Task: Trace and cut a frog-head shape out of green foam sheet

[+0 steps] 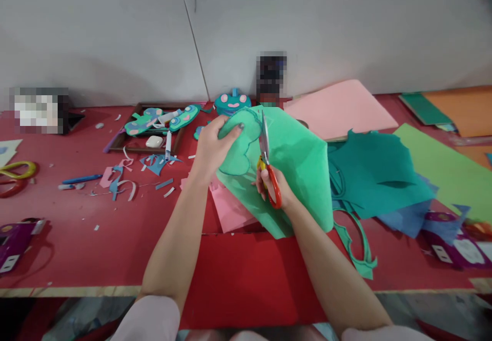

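Note:
My left hand point(215, 144) pinches a light green felt sheet point(300, 162) at its left edge, thumb on top. Under and beside that thumb, a rounded, wavy butterfly-like outline point(240, 149) is marked on the felt in darker line. My right hand point(274, 185) is closed around the handles of scissors point(273, 187), one red and one yellow. The blades point away from me and lie along the right side of the outline; how far apart they are is hard to tell. The sheet's lower part hangs above the table and a pink felt piece point(232, 208).
A brown frame point(142, 149) at left holds decorated felt butterflies point(144, 121) and a white case point(154, 142). Teal felt point(380, 172), a pink sheet point(342, 108) and green offcuts point(357, 243) lie right. Other scissors point(19, 169) rest far left, near a blue pen point(82, 178) and scraps.

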Action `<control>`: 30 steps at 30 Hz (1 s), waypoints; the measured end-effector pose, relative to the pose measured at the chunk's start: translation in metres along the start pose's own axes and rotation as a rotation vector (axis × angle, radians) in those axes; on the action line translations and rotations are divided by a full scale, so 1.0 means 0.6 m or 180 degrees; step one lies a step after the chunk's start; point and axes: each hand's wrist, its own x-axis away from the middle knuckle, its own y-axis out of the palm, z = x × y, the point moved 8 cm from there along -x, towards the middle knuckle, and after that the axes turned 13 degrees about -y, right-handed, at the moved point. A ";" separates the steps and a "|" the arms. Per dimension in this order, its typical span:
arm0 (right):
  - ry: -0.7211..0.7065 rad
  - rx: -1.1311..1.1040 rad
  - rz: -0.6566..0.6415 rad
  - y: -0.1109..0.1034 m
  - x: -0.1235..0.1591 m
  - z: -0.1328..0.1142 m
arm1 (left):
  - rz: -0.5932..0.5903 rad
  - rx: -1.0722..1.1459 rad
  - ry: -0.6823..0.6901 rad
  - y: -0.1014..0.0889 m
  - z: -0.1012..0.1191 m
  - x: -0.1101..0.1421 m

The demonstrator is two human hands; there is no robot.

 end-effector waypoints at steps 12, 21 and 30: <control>0.0143 -0.0074 -0.0022 0.003 0.001 -0.010 | 0.0058 -0.0060 -0.0095 -0.015 0.000 -0.001; 0.0026 0.0031 -0.0274 0.004 0.001 -0.015 | 0.0021 0.0055 -0.0071 -0.028 -0.005 -0.005; 0.0035 0.0052 -0.0320 0.008 0.000 -0.027 | -0.0167 0.0122 -0.0072 -0.032 -0.013 -0.006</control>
